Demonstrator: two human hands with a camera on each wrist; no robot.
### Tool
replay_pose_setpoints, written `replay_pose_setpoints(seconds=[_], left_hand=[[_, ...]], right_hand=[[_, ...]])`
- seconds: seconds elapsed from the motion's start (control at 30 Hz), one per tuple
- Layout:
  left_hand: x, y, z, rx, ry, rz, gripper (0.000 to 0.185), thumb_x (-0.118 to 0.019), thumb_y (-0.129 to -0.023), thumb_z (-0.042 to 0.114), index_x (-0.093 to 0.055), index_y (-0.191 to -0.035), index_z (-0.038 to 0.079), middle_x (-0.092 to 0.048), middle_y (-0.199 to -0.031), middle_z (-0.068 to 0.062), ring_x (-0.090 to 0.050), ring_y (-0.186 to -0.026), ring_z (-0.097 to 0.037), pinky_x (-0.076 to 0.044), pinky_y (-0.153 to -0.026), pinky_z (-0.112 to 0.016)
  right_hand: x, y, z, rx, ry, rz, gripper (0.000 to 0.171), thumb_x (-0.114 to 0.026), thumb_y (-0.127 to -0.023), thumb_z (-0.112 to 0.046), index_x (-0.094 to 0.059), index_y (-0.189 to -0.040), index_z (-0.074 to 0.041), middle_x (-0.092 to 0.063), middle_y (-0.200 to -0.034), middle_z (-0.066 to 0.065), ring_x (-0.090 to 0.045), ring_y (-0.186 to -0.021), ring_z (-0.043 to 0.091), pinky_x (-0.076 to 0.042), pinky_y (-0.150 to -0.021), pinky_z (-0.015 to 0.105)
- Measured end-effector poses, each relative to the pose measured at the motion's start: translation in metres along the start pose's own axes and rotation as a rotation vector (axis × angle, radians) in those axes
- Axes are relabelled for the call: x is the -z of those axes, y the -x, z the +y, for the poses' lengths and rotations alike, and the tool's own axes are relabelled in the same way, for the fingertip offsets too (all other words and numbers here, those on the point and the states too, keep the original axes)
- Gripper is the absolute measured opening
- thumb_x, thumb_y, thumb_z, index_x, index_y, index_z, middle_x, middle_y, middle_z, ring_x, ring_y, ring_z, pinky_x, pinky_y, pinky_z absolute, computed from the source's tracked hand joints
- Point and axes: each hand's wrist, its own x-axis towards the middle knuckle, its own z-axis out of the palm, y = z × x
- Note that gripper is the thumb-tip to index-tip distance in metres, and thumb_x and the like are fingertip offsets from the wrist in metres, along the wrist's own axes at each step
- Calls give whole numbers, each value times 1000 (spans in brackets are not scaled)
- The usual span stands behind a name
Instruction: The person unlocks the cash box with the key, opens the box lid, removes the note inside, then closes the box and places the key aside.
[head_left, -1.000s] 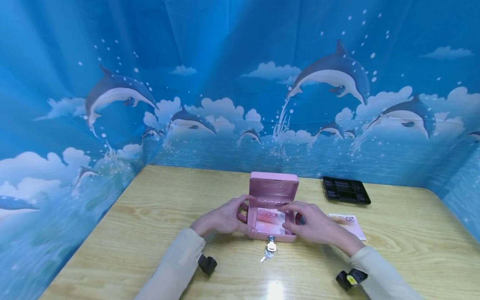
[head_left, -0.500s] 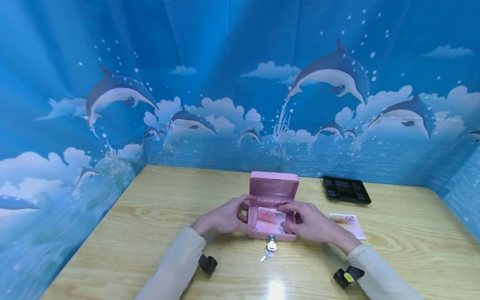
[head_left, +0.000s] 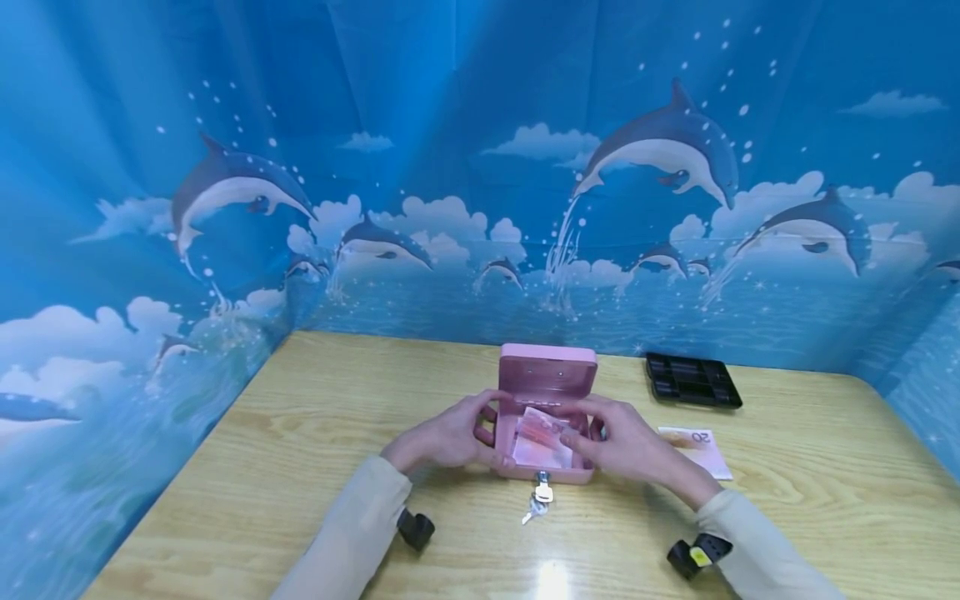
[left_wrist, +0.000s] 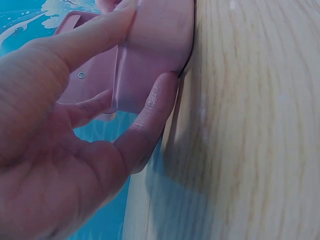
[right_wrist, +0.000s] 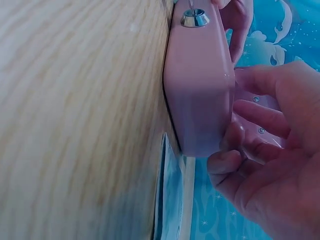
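The right hand (head_left: pixel 626 446) is pinching the pink banknotes (head_left: pixel 538 450) at their right edge, as far as the head view is showing; its hidden fingertips are leaving the exact hold unclear. The notes are lying askew inside the pink box (head_left: pixel 566 476), one corner pointing toward the hinge. The left hand (head_left: pixel 453 433) is gripping the box's left side, with the thumb reaching the near corner. From here, the likeliest trouble is the notes fanning apart, since the pinch is seemingly catching only one edge and the lower sheets could be slipping free. A corner could also be snagging or creasing against the wall, because the notes are sitting crooked in a tight space. Should the left hand be loosening, the light-looking box could be sliding or turning, and a bump could be tipping its raised lid (head_left: pixel 548 354). The keys (head_left: pixel 543 493) at the front lock could be getting knocked too. The box is resting on a pale wood-grain table (head_left: pixel 337 417), which is reflecting a bright glare near its front. More notes (head_left: pixel 707 454) and a black tray (head_left: pixel 691 381) are lying to the right. Behind, a blue dolphin curtain (head_left: pixel 450 167) is covering the walls.
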Motion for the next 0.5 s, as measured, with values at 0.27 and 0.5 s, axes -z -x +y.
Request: replay_pose_setpoints(seconds=[0.27,0.5], left_hand=[[0,0,0,7,0,-3,91,-88,-80,18,-37,-155,22,-57,-131,-12,-64,-112,-23,-54,-105,-46],[0,0,0,0,15,-10,92,-88,-80,15,-36,-156,21,-58,-131,-13,-65,-110,-22,-55,-103,-45]], right_hand=[[-1,0,-2,-27,8,4,39,-73,-94,-26,-69,-131,-15,-65,-96,-2,-58,-73,6,-53,-61,22],[-3,0,-3,-24,2,31,30,-74,-93,-25,-73,-123,-22,-63,-95,-4,-57,-74,8,-51,-61,23]])
